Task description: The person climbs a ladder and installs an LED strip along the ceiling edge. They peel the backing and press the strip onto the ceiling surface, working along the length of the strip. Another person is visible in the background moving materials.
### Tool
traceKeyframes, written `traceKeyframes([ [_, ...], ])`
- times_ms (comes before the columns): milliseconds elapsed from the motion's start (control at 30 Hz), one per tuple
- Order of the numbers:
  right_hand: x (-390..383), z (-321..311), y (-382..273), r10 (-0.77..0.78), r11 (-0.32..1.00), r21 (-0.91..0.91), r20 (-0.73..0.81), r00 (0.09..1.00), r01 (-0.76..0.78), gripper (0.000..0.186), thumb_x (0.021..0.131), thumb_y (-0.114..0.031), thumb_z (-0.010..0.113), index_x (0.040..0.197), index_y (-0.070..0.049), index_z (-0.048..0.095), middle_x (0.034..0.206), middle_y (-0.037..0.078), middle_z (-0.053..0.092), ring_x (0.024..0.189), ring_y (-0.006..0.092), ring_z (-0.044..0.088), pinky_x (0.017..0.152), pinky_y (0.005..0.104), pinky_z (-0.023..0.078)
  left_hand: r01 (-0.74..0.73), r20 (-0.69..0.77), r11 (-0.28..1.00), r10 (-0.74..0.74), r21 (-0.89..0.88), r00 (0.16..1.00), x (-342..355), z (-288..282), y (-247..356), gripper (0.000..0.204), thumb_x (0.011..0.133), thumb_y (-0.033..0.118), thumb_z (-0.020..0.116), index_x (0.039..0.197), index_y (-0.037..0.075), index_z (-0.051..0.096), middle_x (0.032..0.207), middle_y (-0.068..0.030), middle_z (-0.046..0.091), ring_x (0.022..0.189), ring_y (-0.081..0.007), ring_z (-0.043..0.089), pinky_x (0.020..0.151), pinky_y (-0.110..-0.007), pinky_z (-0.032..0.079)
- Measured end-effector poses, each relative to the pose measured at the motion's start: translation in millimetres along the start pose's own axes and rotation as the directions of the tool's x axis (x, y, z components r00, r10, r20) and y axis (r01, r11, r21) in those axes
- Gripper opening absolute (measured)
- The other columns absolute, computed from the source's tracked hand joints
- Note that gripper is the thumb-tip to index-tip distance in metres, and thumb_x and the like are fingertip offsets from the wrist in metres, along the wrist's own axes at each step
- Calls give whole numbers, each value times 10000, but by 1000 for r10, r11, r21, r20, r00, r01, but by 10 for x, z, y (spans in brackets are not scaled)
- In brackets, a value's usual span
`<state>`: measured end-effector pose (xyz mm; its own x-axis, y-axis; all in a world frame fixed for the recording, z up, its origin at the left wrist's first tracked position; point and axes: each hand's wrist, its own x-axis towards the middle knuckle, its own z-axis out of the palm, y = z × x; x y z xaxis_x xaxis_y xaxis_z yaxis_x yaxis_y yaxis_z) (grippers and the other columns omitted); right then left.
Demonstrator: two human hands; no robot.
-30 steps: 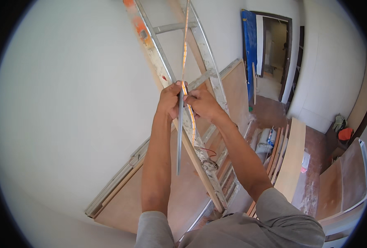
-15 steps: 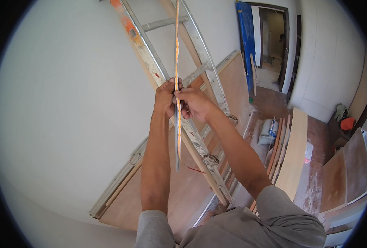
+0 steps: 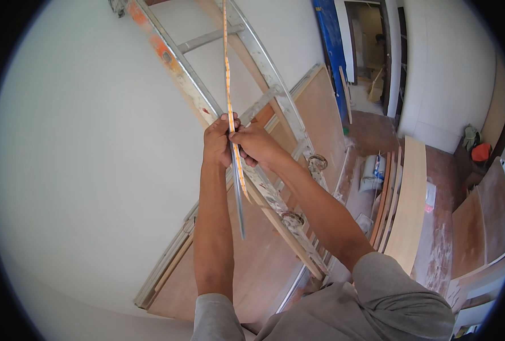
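Observation:
My left hand point(image 3: 215, 142) is closed around a thin grey channel point(image 3: 241, 220) and the LED strip lying along it. The LED strip point(image 3: 239, 173), white with orange-yellow marks, runs from the top of the picture down between both hands. My right hand point(image 3: 258, 144) pinches the strip with thumb and fingers, just below the left thumb. Under the hands, the strip's loose tail hangs a little apart from the channel, which reaches lower. Some fingertips are hidden behind the strip. A paint-splashed metal ladder point(image 3: 210, 41) leans behind the hands.
Wooden boards point(image 3: 221, 267) lean against the white wall point(image 3: 93, 159). On the right are long planks point(image 3: 410, 199), a pale sack point(image 3: 369, 175) and a red item point(image 3: 481, 152). A blue sheet point(image 3: 332, 51) hangs beside a doorway point(image 3: 369, 51). A cable coil point(image 3: 317, 163) hangs by the ladder.
Both hands, with the strip and channel, have shifted slightly left and down in the picture. The strip's lower tail now stands further off the channel. The view has turned a little.

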<state>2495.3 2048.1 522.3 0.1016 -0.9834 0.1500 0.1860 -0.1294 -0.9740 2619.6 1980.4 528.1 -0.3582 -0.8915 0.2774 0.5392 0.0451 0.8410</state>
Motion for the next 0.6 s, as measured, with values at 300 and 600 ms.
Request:
traceKeyframes([
  [300,-17,-27,12,-4,999,-51,14,1000,5,314,1017,-247,585,824,-2,618,568,23,504,371,133,426,324,309,302,-25,-93,999,27,21,995,-63,136,-1,303,1038,276,607,1062,-23,647,790,-51,611,697,-194,628,596,-318,565],
  [600,92,-579,-275,22,972,-233,61,998,-7,383,970,-368,685,868,1,692,646,47,597,480,118,523,438,273,405,-127,-79,927,164,352,983,-102,174,-48,332,1021,242,643,1168,-54,670,763,-44,635,605,-131,625,518,-261,535],
])
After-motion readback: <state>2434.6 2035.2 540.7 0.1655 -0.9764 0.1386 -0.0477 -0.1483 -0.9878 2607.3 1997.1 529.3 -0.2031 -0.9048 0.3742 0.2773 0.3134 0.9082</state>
